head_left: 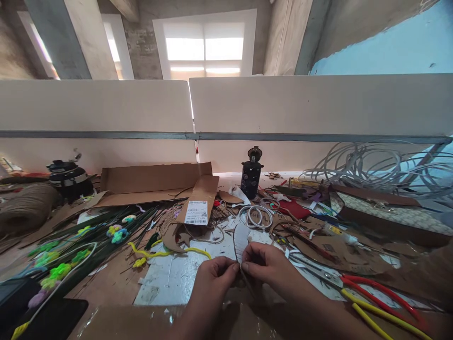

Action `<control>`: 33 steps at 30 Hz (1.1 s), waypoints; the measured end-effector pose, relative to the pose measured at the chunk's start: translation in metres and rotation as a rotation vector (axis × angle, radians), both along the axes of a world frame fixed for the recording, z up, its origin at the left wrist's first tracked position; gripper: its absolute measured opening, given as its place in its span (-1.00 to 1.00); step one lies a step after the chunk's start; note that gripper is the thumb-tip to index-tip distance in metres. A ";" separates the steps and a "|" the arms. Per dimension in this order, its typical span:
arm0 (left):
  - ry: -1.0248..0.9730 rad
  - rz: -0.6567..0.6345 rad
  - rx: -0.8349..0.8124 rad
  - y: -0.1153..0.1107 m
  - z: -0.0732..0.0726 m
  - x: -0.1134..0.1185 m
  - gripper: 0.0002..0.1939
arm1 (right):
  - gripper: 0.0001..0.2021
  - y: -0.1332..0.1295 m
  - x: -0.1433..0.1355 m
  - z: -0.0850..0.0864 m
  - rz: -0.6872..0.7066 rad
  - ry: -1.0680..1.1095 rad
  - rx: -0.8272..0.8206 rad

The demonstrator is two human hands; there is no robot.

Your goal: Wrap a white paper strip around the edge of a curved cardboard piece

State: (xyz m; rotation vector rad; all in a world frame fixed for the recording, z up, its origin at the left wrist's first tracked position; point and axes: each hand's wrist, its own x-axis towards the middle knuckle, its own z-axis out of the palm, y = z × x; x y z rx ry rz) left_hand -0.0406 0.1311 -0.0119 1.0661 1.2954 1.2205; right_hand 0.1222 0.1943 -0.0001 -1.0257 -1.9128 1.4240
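Note:
Between my two hands stands a pale ribbed strip of cardboard [241,236] with a rounded top end. My left hand [216,276] is closed, its thumb and forefinger pinching the strip's lower part from the left. From the right, my right hand [264,259] pinches it too, fingers bent and almost touching the left thumb. The lower end of the strip is partly hidden by the fingers and in shadow. Left of the hands lie a yellow pipe cleaner [198,251] and a crescent-shaped cardboard piece [172,240]. Beyond the strip are white rings [254,218].
Scissors with red handles [375,288] and yellow handles [382,314] lie at the right. A dark bottle [250,178] stands at the back, beside an open cardboard box [152,179]. Colourful fuzzy flowers [58,271] and a twine spool [28,208] are left; coiled white tubing [368,165] is right.

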 end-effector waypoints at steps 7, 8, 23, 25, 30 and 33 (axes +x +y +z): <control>0.027 -0.008 -0.005 0.000 0.000 0.000 -0.71 | -0.92 0.001 0.000 -0.001 0.001 -0.023 -0.008; 0.032 -0.008 -0.011 -0.001 0.001 0.000 -0.72 | -0.92 0.001 0.000 -0.001 -0.003 -0.026 -0.003; 0.035 0.013 -0.015 -0.003 0.001 0.002 -0.73 | -0.91 0.003 -0.001 -0.002 0.003 -0.014 -0.037; 0.032 0.007 -0.018 -0.002 -0.001 0.001 -0.72 | -0.90 0.002 -0.002 0.000 0.012 -0.010 -0.048; 0.027 0.003 -0.023 0.001 -0.006 0.000 -0.72 | -0.90 0.001 -0.002 0.000 -0.007 -0.023 -0.053; -0.013 0.002 -0.034 0.000 -0.006 0.001 -0.72 | -0.91 0.001 -0.003 -0.002 -0.001 0.005 -0.068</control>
